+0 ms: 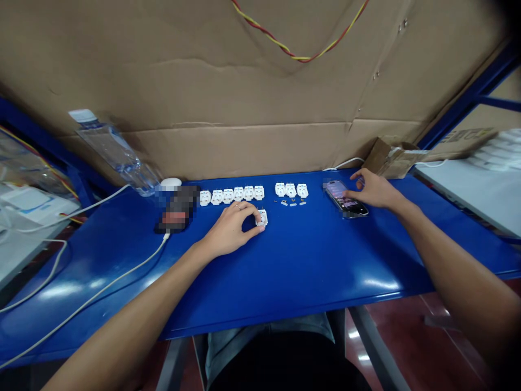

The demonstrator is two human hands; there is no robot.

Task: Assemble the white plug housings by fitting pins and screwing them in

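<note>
My left hand is closed, pinching a small white plastic part between thumb and fingertips at the table's middle. Beyond it, several similar white parts stand in a row, and three more white parts form a group to the right. Tiny brass-coloured and white pieces lie just in front of that group. On the right, my right hand hovers at a phone with a lit screen. Its fingers are apart and it holds nothing; whether a fingertip touches the glass I cannot tell.
A dark phone on a white charging cable lies left on the blue table. Behind it leans a clear plastic bottle. A small open cardboard box stands back right, before a cardboard wall.
</note>
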